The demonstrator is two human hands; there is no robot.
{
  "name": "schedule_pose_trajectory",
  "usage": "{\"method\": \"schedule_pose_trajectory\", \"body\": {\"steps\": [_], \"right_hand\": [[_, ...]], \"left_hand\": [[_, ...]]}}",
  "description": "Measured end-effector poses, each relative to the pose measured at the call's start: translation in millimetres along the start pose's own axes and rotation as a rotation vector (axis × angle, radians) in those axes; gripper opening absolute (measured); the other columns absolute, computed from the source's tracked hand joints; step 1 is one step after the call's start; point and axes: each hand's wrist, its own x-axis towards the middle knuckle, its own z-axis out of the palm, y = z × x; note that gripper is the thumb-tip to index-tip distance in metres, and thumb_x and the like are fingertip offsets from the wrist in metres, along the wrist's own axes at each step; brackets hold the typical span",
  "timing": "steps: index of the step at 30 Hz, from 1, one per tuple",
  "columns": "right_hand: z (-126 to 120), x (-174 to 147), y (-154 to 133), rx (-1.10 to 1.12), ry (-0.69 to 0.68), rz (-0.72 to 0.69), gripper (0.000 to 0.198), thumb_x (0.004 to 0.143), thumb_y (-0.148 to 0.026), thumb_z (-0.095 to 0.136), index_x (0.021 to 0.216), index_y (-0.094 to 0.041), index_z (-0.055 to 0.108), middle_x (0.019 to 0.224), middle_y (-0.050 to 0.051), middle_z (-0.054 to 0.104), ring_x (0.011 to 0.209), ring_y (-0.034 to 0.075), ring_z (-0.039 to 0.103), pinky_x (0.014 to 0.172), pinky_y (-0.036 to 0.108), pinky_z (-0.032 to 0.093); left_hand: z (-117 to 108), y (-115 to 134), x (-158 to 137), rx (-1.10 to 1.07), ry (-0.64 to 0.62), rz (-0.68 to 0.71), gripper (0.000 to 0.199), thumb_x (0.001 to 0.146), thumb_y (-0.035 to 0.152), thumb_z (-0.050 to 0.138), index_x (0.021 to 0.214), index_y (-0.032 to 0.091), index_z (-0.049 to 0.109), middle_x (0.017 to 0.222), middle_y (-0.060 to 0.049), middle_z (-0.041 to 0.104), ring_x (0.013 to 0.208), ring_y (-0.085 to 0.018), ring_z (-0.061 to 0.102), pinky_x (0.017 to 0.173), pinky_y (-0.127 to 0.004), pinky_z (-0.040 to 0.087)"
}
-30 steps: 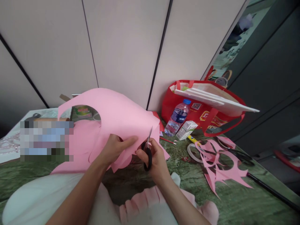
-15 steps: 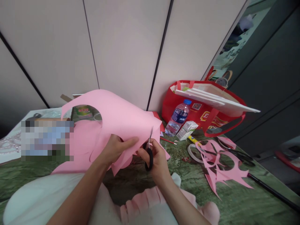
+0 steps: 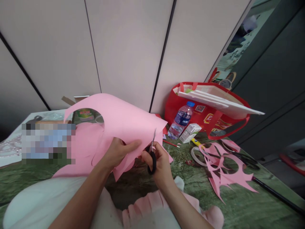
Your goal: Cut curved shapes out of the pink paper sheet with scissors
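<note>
My left hand pinches a large sheet of pink paper, its thumb lying on top and the other fingers hidden beneath. The sheet curls upward and has a big rounded cut-out on its left side. A pair of scissors with black handles sits in my right hand. Their blades point away from me and lie at the paper's right part, one blade showing over the pink surface. More pink paper lies beneath and to the left of the held sheet.
Pink paper scraps and a tape roll lie at right, beside a black rod. Behind them stand a water bottle, a small carton and a red bag. A red pencil lies near the bottle.
The upper edge of the pink sheet has sunk slightly, and its right corner has shifted a little to the right. Both hands keep nearly the same place and grip.
</note>
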Motion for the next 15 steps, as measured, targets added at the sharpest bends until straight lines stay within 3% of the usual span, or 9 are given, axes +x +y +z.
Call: {"method": "schedule_pose_trajectory", "body": {"steps": [15], "right_hand": [[-3.0, 0.3, 5.5, 0.008, 0.003, -0.014, 0.031, 0.065, -0.040, 0.074, 0.078, -0.022, 0.053, 0.057, -0.006, 0.055, 0.051, 0.012, 0.050, 0.050, 0.025, 0.040]], "left_hand": [[2.1, 1.5, -0.7, 0.060, 0.004, 0.007, 0.028, 0.067, 0.033, 0.073, 0.086, 0.013, 0.069, 0.088, -0.009, 0.074, 0.086, -0.026, 0.067, 0.076, -0.035, 0.054]]}}
